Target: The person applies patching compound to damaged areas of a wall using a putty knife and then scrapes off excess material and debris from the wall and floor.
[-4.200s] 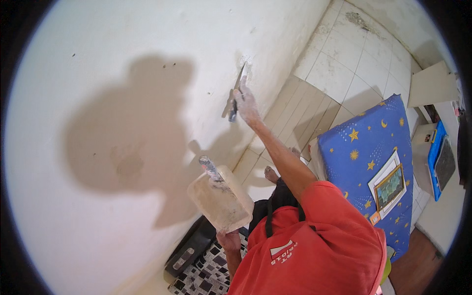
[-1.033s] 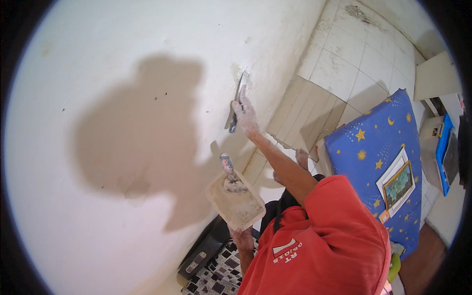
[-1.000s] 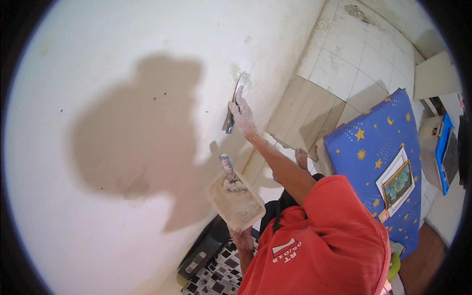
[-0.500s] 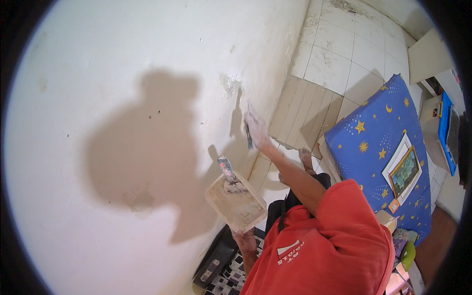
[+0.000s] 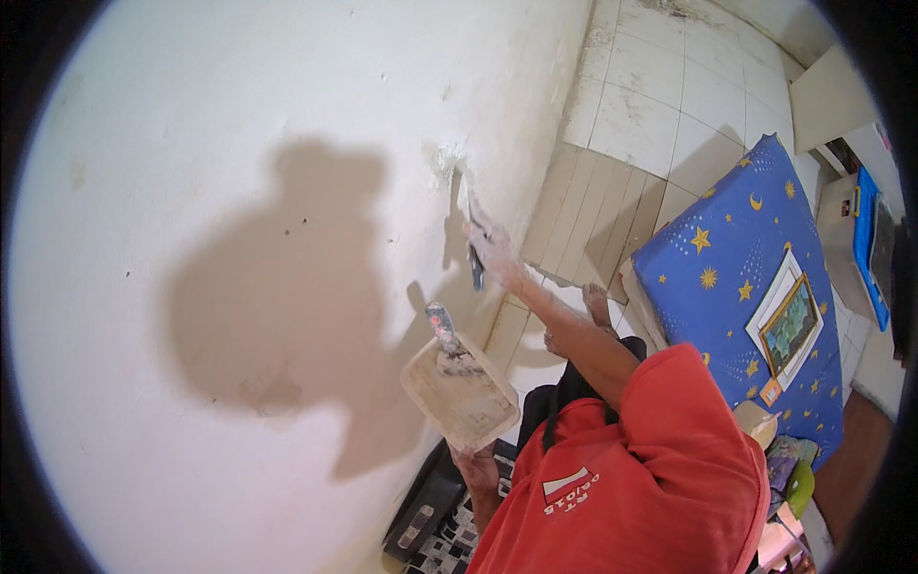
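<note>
My right hand (image 5: 494, 251) is closed around a putty knife (image 5: 476, 271). Its dark handle shows below the fingers, and its blade points up along the white wall (image 5: 239, 86), just under a rough whitish patch (image 5: 451, 161). I cannot tell whether the blade touches the wall. Lower down, my left hand (image 5: 476, 469) grips the near end of a shallow beige plastic tray (image 5: 421, 390), fingers partly hidden beneath it. A second tool with a paint-smeared handle (image 5: 442, 325) lies in the tray, that handle sticking out over the far rim. Pale residue coats the tray's inside.
To the right lies a blue star-patterned mattress (image 5: 688, 234) with a framed picture (image 5: 790, 325) on it. A storage box with a blue lid (image 5: 865, 249) stands beyond. Below the tray is a black case-like object (image 5: 426, 512). Tiled floor (image 5: 636, 124) runs along the wall.
My right hand and the putty knife have shifted slightly left, nearer the wall patch. The left hand holds the tray in nearly the same place. The view has moved slightly.
</note>
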Motion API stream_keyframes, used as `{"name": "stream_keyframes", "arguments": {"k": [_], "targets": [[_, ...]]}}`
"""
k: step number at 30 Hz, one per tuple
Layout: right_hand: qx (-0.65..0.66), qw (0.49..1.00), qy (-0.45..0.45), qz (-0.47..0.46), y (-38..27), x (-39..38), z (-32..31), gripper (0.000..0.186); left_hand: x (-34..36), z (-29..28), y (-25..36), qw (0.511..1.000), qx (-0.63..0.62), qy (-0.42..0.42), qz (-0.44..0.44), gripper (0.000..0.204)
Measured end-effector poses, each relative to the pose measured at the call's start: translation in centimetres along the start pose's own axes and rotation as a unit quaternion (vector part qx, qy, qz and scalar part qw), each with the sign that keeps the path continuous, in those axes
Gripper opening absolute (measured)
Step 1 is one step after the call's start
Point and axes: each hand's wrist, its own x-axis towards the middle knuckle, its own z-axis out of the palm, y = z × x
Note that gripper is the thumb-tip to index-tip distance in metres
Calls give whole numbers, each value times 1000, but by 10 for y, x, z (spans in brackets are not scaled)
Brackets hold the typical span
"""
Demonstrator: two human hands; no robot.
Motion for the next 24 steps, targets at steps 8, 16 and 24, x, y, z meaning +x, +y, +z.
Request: {"name": "stream_keyframes", "arguments": {"k": [8, 16, 24], "targets": [[-147, 977, 62, -142, 12, 25, 30, 67, 4, 3, 0, 1000, -1, -10, -8, 73], [-96, 992, 29, -77, -10, 28, -1, 66, 3, -12, -3, 1000, -8, -8, -9, 73], [-172, 976, 31, -134, 5, 34, 24, 73, 2, -14, -12, 999, -22, 40, -28, 82]]}}
